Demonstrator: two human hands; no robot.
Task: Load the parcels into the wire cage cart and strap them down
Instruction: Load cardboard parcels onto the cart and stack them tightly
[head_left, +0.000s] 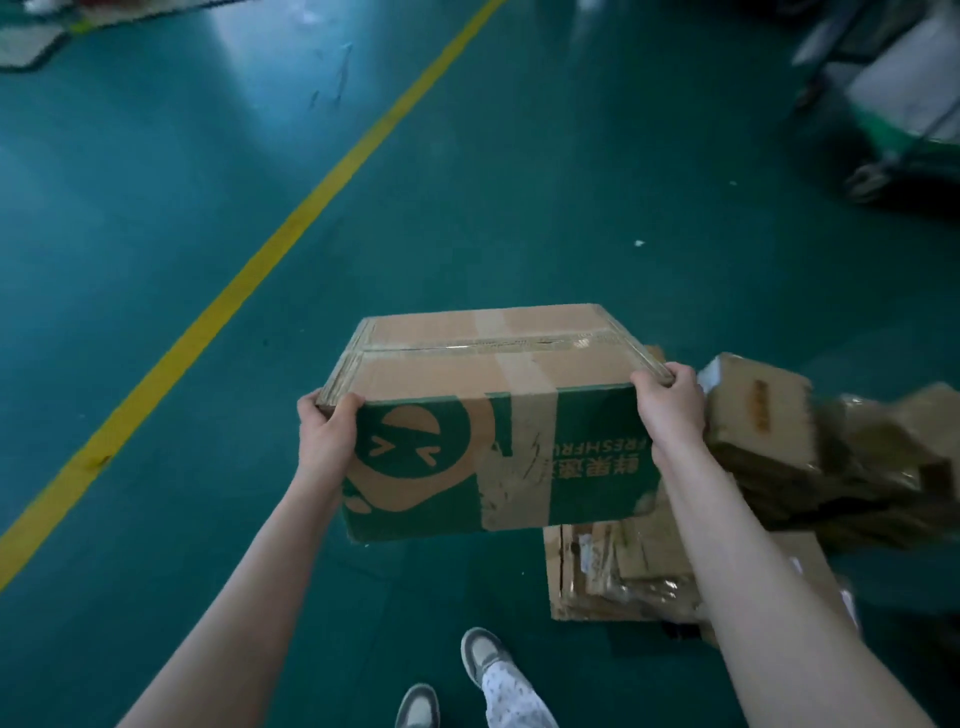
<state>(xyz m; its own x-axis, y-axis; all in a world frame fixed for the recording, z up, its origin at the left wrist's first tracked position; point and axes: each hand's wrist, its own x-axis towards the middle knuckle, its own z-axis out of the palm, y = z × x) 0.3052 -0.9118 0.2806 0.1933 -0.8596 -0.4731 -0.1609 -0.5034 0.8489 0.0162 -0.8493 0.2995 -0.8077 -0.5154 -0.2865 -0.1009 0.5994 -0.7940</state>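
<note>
Both hands are carrying a taped cardboard box (493, 415) w/ green print, held up off the green floor (156, 208). Left hand (327, 441) is gripping the near left top corner, fingers curled over the edge. Right hand (670, 410) is gripping the near right top corner the same way. More parcels (810, 457) are lying in a pile just right of the box. A cart (904, 98) is standing far off top right, blurred. Yellow line (260, 260) is crossing the floor on the left.

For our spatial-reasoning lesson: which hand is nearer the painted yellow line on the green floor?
Left. The left hand grips the green-and-brown cardboard box at its corner toward the painted yellow line; the right hand grips the opposite corner, farther away.
</note>
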